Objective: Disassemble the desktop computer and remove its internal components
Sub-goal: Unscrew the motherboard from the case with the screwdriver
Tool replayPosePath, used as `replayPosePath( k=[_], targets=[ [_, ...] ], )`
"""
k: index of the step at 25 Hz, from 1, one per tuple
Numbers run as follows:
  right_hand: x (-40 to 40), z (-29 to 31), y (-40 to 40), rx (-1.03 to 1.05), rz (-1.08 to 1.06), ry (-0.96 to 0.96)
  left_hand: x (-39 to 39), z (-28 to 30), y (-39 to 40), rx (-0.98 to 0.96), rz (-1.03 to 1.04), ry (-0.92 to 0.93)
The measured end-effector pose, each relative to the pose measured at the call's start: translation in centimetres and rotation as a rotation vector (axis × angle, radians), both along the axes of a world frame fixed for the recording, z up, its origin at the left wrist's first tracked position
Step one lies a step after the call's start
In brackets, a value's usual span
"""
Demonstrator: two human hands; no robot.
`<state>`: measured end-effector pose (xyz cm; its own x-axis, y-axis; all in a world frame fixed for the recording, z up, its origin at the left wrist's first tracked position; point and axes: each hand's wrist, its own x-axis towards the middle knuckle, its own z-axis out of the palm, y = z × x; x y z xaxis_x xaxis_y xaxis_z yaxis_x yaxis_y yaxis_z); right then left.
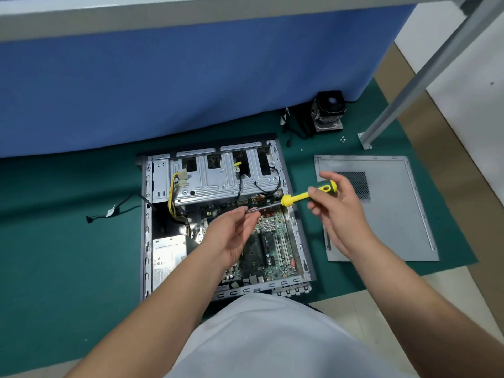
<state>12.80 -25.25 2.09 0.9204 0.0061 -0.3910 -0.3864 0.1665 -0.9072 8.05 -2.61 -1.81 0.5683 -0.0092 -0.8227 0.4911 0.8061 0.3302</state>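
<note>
From the head camera, looking down: one desktop computer case (226, 222) lies on its side on a green mat (68, 227), its open side up. Inside it I count one green motherboard (275, 246), one silver power supply (167, 257) in the near left corner, and one metal drive cage (218, 175) across the far end. One bundle of yellow wires (173, 197) runs from a white plug down the cage's left side.

Two bare hands hover over the case, sharing one screwdriver (297, 197). The right hand (338, 211) holds its yellow and green handle between thumb and curled fingers, above the case's right edge. The left hand (231, 233) pinches the far end of the metal shaft with its fingertips, over the motherboard. The tool lies almost level between them, not touching the board.

To the right of the case, one grey side panel (381, 211) lies flat on the mat, apart from the case. Beyond it, near a blue partition (177, 85), stands one cooler with fan (328, 111), with black cables beside it. A few small screws (343, 138) lie close to a metal table leg (409, 85). One loose black cable (114, 211) trails left of the case.
</note>
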Motion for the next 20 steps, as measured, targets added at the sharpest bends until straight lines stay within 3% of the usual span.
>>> replayPosePath(
  k=[2,5,10,12,16,20],
  targets=[
    [0.4,-0.2,0.1,0.337,-0.086,0.155,0.6,0.3,-0.5,0.01,-0.034,-0.035],
    [1.6,0.0,-0.1,0.312,-0.06,0.18,1.9,0.6,-1.4,0.14,-0.142,-0.111],
    [6.1,3.1,-3.6,0.366,-0.057,-0.097,4.7,2.0,-3.3,0.333,-0.32,-0.266],
    [7.5,3.7,-4.2,0.267,0.021,-0.177,6.1,2.8,-4.8,0.322,-0.365,-0.304],
    [8.1,1.4,-3.3,-0.303,0.288,-0.28,8.6,3.8,-7.8,0.208,-0.327,-0.26],
    [8.2,-1.2,-3.3,-0.417,0.352,-0.307,10.3,3.8,-10.0,0.162,-0.322,-0.184]
  ],
)
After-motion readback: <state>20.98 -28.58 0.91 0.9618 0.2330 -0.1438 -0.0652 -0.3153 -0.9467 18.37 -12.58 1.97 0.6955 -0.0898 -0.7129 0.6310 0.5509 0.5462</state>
